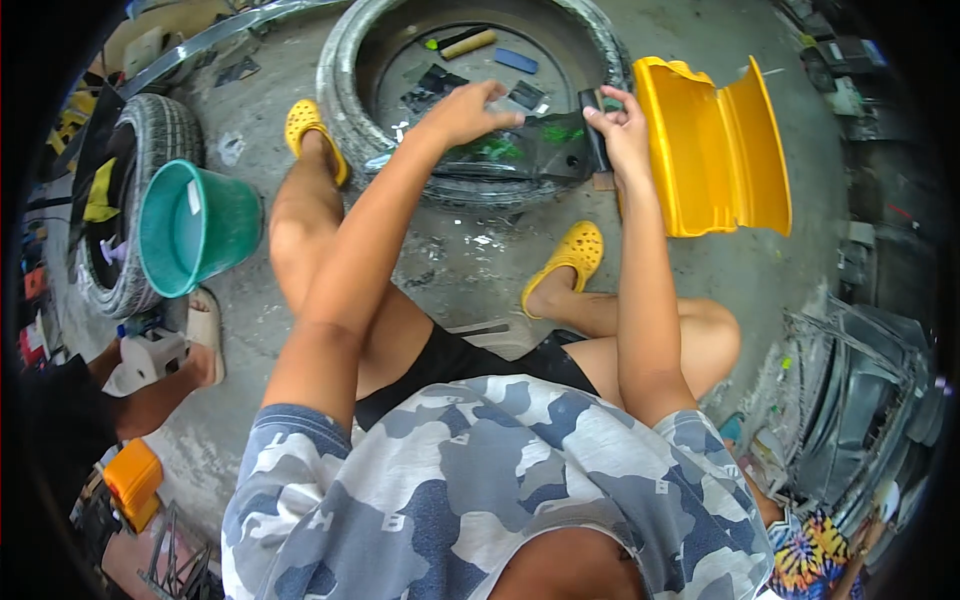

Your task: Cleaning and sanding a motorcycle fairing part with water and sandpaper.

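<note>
The right hand (626, 132) is gripping a black bar (598, 150) at the crosswise dark panel's (535, 152) right end, the left hand (466, 112) hovering, its grasp unclear

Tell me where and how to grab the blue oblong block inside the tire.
Probably best pinched mid-length across its two long sides, coming from above: the blue oblong block lies flat and is narrow across, and the tire rings it at the sides while nothing covers its top.
</note>
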Available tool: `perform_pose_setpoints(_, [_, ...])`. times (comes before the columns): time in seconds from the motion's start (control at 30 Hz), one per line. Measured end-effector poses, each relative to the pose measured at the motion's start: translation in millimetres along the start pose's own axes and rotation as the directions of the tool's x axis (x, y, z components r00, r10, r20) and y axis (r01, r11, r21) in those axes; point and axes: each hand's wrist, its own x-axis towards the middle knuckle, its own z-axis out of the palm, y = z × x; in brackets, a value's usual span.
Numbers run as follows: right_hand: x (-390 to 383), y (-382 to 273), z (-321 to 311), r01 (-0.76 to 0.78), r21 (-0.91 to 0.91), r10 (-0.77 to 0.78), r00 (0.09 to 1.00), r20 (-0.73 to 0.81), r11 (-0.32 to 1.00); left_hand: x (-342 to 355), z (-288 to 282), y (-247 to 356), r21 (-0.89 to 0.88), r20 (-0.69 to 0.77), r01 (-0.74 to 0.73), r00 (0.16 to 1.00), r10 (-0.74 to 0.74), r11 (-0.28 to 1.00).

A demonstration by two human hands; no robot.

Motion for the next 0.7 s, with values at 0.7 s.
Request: perform_pose_setpoints(0.7, [-38.9, 3.4, 83.8, 0.332, -0.771, -0.227, 0.942, 0.246, 0.543, -23.6, 37.0, -10.4, 0.449, 0.206, -0.048, 0.977, -0.052, 0.892])
